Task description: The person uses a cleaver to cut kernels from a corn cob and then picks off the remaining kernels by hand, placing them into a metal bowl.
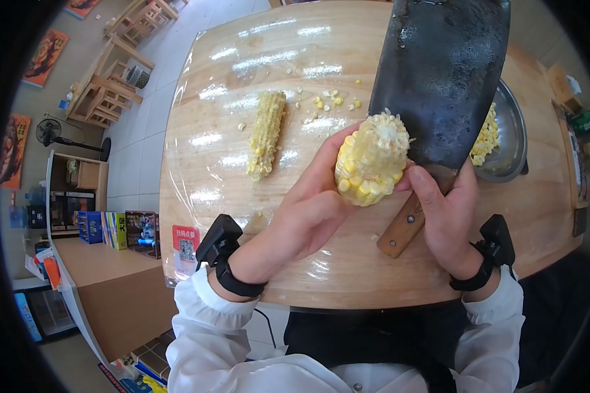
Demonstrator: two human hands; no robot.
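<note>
My left hand (321,187) is closed around a corn cob (372,160), its cut end tilted up toward me; yellow kernels still cover the lower part I can see. In my right hand (449,206) is a cleaver (439,85) with a wide dark blade pointing away and a wooden handle (405,226) that sticks out below the palm. The fingers of that hand wrap the base of the blade, and its thumb lies close to the cob. A stripped cob (267,134) rests on the table to the left. Loose kernels (328,103) are scattered beyond it.
A metal bowl (511,144) with cut kernels stands at the right, partly behind the blade. The wooden table (210,150) has a clear plastic cover. A red QR card (186,245) lies at its left edge. Left of it are a counter (111,262) and a fan (49,131).
</note>
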